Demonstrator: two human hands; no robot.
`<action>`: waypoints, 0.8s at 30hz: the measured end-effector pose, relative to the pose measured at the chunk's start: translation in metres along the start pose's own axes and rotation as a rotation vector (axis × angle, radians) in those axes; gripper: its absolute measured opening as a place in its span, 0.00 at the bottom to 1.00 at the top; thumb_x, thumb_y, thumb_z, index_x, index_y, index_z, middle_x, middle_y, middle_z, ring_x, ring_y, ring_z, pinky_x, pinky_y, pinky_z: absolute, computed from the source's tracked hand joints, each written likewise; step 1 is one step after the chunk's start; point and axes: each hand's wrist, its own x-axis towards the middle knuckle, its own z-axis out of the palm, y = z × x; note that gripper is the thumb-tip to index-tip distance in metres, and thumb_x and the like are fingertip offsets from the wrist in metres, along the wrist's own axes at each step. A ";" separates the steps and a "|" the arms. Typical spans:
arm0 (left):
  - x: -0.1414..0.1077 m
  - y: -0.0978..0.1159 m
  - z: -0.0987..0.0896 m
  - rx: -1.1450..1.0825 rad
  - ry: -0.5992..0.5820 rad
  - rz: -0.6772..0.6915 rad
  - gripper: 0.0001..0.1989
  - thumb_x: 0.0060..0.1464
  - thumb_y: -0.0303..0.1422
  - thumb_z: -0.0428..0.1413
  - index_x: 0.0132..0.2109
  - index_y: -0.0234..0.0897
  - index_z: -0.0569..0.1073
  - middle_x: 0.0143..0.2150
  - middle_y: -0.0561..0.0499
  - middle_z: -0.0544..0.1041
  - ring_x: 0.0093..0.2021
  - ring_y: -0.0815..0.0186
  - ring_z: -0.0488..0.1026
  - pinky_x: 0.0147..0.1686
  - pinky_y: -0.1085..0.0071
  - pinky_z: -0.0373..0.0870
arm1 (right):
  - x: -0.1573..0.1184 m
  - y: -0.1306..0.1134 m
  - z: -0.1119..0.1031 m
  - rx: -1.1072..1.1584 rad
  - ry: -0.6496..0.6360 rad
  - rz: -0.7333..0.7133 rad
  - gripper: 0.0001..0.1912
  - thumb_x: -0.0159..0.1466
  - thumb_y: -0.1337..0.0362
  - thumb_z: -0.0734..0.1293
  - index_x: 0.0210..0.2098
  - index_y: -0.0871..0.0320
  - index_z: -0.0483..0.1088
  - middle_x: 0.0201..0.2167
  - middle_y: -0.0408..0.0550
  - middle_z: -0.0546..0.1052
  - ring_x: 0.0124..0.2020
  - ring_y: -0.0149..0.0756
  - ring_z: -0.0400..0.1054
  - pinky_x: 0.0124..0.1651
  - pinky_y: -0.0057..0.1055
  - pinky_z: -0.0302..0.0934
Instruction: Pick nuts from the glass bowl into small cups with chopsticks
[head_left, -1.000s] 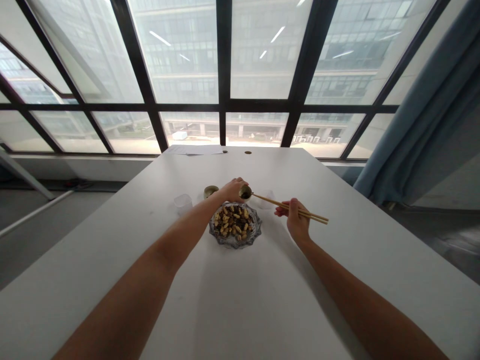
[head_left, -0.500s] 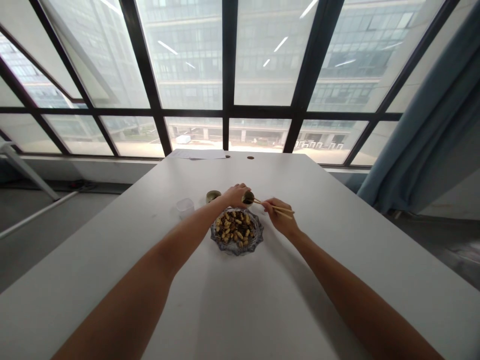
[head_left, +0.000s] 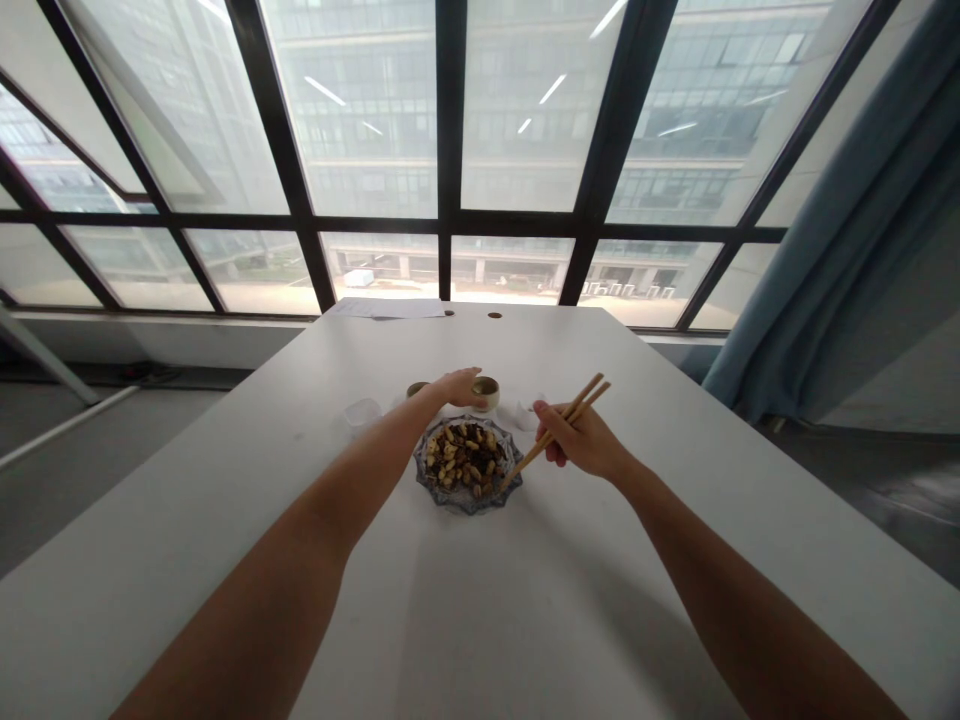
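Observation:
My left hand (head_left: 463, 388) is closed around the left side of a small cup (head_left: 489, 401), which is upright behind the glass bowl. In my right hand (head_left: 581, 437) is a pair of chopsticks (head_left: 534, 450). Their tips point down and left to the right side of the bowl. The scalloped clear glass bowl (head_left: 470, 507) holds peanuts (head_left: 454, 455) mixed with small dark pieces too small to name. A second small cup (head_left: 415, 388) is partly hidden behind my left forearm.
A clear plastic container (head_left: 361, 413) stands left of my left forearm. A white object (head_left: 523, 415), partly hidden, lies beside my right hand. Papers (head_left: 390, 308) lie at the far edge of the white table (head_left: 480, 610). A blue curtain (head_left: 780, 300) hangs at the right.
The cup in my left hand has gone from tilted towards the chopsticks to upright. My right hand has drawn the chopsticks out of the cup and turned their tips down to the bowl.

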 end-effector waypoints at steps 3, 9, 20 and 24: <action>-0.026 -0.010 -0.016 0.001 0.112 -0.031 0.38 0.55 0.50 0.55 0.67 0.33 0.60 0.68 0.38 0.62 0.66 0.52 0.63 0.63 0.59 0.58 | 0.001 0.005 0.009 -0.053 -0.015 -0.019 0.34 0.60 0.34 0.61 0.21 0.60 0.71 0.12 0.46 0.71 0.12 0.28 0.64 0.14 0.22 0.58; -0.119 -0.046 -0.037 0.072 0.449 -0.060 0.28 0.61 0.50 0.49 0.58 0.35 0.71 0.58 0.41 0.75 0.58 0.52 0.70 0.60 0.54 0.61 | 0.011 0.017 0.018 0.014 0.136 -0.035 0.33 0.59 0.34 0.62 0.23 0.59 0.70 0.15 0.47 0.73 0.14 0.32 0.68 0.17 0.25 0.62; -0.205 -0.092 0.009 -0.086 0.919 -0.236 0.25 0.61 0.53 0.47 0.50 0.37 0.72 0.52 0.42 0.76 0.56 0.54 0.71 0.58 0.56 0.63 | 0.005 0.015 0.015 0.097 0.264 -0.123 0.30 0.61 0.36 0.63 0.25 0.59 0.72 0.15 0.46 0.74 0.15 0.31 0.68 0.18 0.26 0.64; -0.207 -0.098 0.024 -0.209 0.951 -0.274 0.28 0.58 0.55 0.49 0.50 0.36 0.71 0.50 0.41 0.75 0.50 0.55 0.72 0.55 0.56 0.67 | 0.001 0.010 0.008 0.072 0.235 -0.084 0.32 0.61 0.35 0.63 0.22 0.59 0.71 0.13 0.46 0.71 0.12 0.30 0.64 0.14 0.24 0.59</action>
